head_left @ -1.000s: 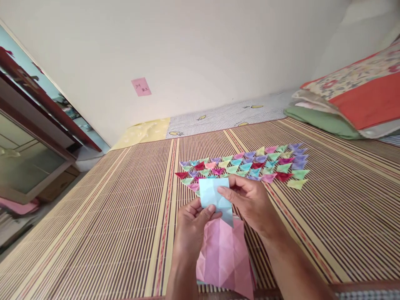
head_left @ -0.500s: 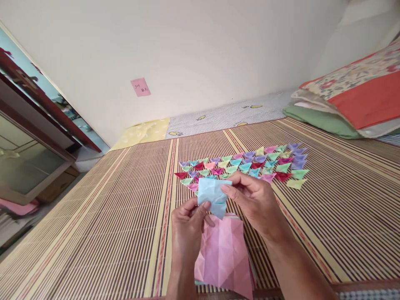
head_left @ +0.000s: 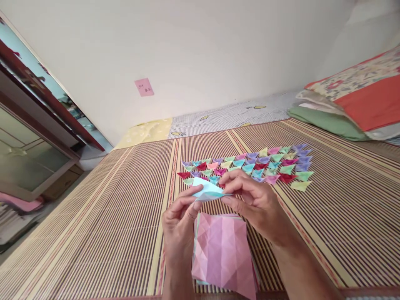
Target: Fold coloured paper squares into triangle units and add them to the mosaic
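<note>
Blue paper pinched between both hands above pink sheet.

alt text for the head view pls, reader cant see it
A left hand and right hand pinch a blue paper between them above a creased pink sheet on a striped mat. Beyond lie rows of small folded pieces in many colours, with pillows at far right and a pink note on the wall.
</note>
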`<action>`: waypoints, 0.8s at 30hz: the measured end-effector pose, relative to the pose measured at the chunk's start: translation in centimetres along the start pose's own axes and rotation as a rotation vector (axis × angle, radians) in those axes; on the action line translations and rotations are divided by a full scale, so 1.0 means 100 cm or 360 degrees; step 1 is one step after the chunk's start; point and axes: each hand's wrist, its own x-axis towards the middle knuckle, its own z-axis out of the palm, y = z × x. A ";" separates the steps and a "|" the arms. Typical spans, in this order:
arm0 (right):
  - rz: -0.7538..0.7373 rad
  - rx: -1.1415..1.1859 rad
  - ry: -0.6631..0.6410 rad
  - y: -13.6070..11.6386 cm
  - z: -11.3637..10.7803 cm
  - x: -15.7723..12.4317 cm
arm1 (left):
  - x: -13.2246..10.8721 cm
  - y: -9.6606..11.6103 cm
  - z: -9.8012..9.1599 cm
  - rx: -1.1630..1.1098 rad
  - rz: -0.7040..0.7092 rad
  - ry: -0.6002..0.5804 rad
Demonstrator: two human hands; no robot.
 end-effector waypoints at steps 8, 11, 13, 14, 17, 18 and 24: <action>0.0270 0.0053 0.0119 0.003 0.011 0.001 | -0.006 0.007 0.004 0.0549 0.0461 0.0245; 0.0400 0.0186 0.0120 0.002 0.019 0.000 | -0.008 0.007 0.006 0.0689 0.0581 0.0240; 0.0440 0.0239 0.0151 0.002 0.022 -0.001 | -0.009 0.005 0.008 0.0705 0.0641 0.0244; 0.0446 0.0249 0.0171 0.001 0.024 -0.001 | -0.009 0.004 0.009 0.0694 0.0654 0.0252; 0.0435 0.0225 0.0202 0.001 0.026 -0.003 | -0.011 0.002 0.013 0.0600 0.0616 0.0278; 0.0426 0.0199 0.0205 0.002 0.027 -0.003 | -0.011 0.002 0.014 0.0568 0.0599 0.0284; 0.0485 0.0233 0.0240 0.003 0.027 -0.001 | -0.012 0.003 0.017 0.0533 0.0550 0.0241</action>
